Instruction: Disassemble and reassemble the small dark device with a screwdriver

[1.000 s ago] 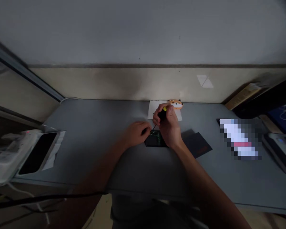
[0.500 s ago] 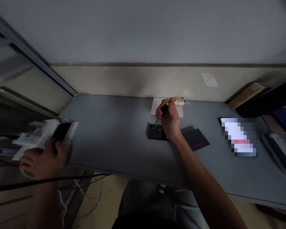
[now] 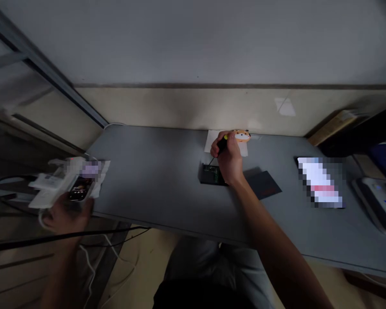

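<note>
My right hand (image 3: 230, 161) is closed around a black and yellow screwdriver (image 3: 223, 145), whose thin shaft points down at a small black case (image 3: 209, 175) with a green circuit board inside. A dark flat cover (image 3: 264, 185) lies just right of the case. At the far left, my left hand (image 3: 69, 214) is at the lower end of a phone (image 3: 80, 186) with a lit screen, fingers around its edge. The phone rests among white items; how firmly the hand grips it is blurred.
A white paper (image 3: 212, 139) and an orange animal-face item (image 3: 242, 136) lie at the desk's back. A tablet-like lit device (image 3: 320, 182) and a grey power strip (image 3: 378, 201) are on the right. Black cables (image 3: 116, 231) cross the front left edge.
My left hand has shifted slightly downward on the phone, and the phone's screen has lit up. My right hand keeps the screwdriver at the case. The view has moved slightly.
</note>
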The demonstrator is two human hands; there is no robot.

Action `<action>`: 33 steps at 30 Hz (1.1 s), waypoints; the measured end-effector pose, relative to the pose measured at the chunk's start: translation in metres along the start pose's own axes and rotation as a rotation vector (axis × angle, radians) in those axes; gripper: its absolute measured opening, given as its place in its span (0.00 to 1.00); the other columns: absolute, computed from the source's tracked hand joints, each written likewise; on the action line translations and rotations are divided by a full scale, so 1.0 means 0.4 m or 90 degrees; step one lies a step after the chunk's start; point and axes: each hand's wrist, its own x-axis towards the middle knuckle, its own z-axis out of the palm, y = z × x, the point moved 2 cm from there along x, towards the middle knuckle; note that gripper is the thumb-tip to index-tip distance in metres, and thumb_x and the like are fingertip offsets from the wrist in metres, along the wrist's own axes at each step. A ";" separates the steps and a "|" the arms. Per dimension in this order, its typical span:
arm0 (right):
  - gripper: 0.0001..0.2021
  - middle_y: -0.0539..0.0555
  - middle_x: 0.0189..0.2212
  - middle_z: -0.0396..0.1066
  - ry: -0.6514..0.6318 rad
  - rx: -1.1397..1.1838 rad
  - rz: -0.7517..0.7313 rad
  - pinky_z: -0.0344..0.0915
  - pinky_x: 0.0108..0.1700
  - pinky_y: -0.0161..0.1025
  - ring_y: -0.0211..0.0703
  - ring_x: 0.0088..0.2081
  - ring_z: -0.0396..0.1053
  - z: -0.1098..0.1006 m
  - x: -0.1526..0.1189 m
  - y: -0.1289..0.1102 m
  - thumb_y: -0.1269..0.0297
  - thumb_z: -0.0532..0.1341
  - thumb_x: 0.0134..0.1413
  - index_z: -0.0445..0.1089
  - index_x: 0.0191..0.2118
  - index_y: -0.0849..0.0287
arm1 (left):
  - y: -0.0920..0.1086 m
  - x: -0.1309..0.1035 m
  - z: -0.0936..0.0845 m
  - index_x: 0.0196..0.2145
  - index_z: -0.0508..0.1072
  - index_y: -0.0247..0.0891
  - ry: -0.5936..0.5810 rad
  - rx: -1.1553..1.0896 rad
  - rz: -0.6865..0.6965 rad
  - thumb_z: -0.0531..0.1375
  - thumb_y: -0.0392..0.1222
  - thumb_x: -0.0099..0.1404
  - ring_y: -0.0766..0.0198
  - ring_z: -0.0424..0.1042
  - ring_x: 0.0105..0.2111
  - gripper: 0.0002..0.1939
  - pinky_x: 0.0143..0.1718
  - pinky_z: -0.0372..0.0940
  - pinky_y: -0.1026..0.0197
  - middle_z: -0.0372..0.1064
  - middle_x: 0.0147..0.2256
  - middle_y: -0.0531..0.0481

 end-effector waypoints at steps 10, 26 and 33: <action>0.24 0.44 0.22 0.53 -0.018 0.021 0.004 0.54 0.26 0.36 0.37 0.24 0.54 -0.003 0.003 0.003 0.35 0.60 0.61 0.62 0.33 0.52 | 0.044 0.002 -0.004 0.58 0.73 0.44 -0.013 -0.009 -0.114 0.58 0.60 0.59 0.29 0.60 0.66 0.33 0.64 0.54 0.29 0.65 0.66 0.39; 0.26 0.45 0.22 0.52 0.010 0.012 0.025 0.54 0.26 0.37 0.38 0.23 0.53 -0.004 0.005 0.004 0.31 0.59 0.58 0.61 0.33 0.51 | 0.063 -0.006 -0.014 0.55 0.75 0.47 0.021 0.023 -0.073 0.56 0.62 0.58 0.27 0.63 0.61 0.32 0.58 0.58 0.27 0.73 0.57 0.39; 0.27 0.45 0.22 0.53 0.008 0.023 0.020 0.53 0.26 0.36 0.37 0.23 0.54 -0.001 0.004 0.008 0.30 0.61 0.56 0.62 0.33 0.52 | 0.089 0.039 -0.032 0.63 0.68 0.34 -0.071 0.130 0.016 0.52 0.61 0.61 0.25 0.65 0.59 0.39 0.54 0.64 0.28 0.69 0.59 0.26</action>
